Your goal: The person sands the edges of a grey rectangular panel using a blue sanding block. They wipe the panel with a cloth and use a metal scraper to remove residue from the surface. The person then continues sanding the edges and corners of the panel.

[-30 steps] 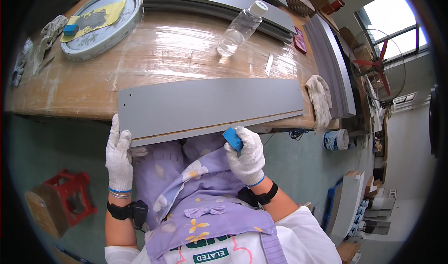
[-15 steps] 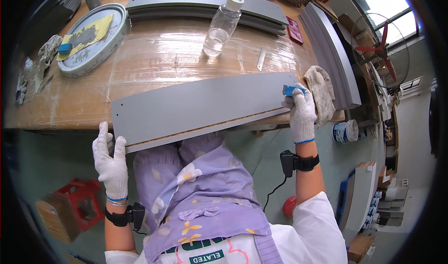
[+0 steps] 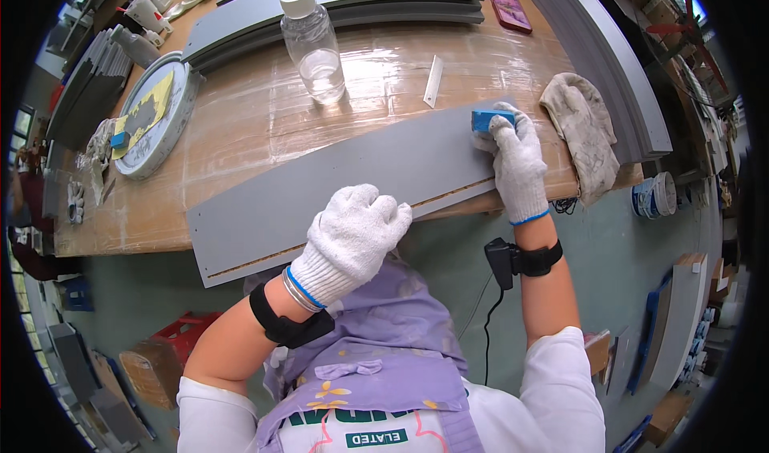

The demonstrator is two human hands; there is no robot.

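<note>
- Leaning over a wooden workbench [image 3: 264, 124], a person in a purple floral apron [image 3: 376, 357] and white knit gloves works on a long grey panel [image 3: 336, 185] that lies slantwise along the bench's near edge, its lower long edge hanging just past the bench.
- Nearest the camera, the left hand [image 3: 352, 237] is curled into a loose fist, fingers folded under, and rests on the panel's near edge about midway along it; it grips nothing that can be seen. A black band circles that wrist.
- To the right, the right hand [image 3: 517, 161] is closed on a small blue block [image 3: 490, 119], pressing it flat against the panel's right end; only the block's top shows beyond the gloved fingers. A black wrist-worn device with a trailing cable sits on that forearm.
- Just beside the right hand, a crumpled off-white rag [image 3: 581, 128] drapes over the bench's right edge.
- Beyond the panel, a narrow pale strip [image 3: 433, 80] lies on the glossy bench top, and a clear plastic bottle [image 3: 314, 48] with a white cap stands upright, a little liquid in its base.
- At the left, a round tin lid [image 3: 156, 116] holds a yellow sheet and a small blue piece.
- Farther back, a stack of matching grey panels [image 3: 336, 0] spans the bench, a red phone [image 3: 513, 8] near its right end; more grey panels [image 3: 601, 68] curve along the far right side.
- Below the bench, a red crate [image 3: 188, 333] stands on the green floor.
</note>
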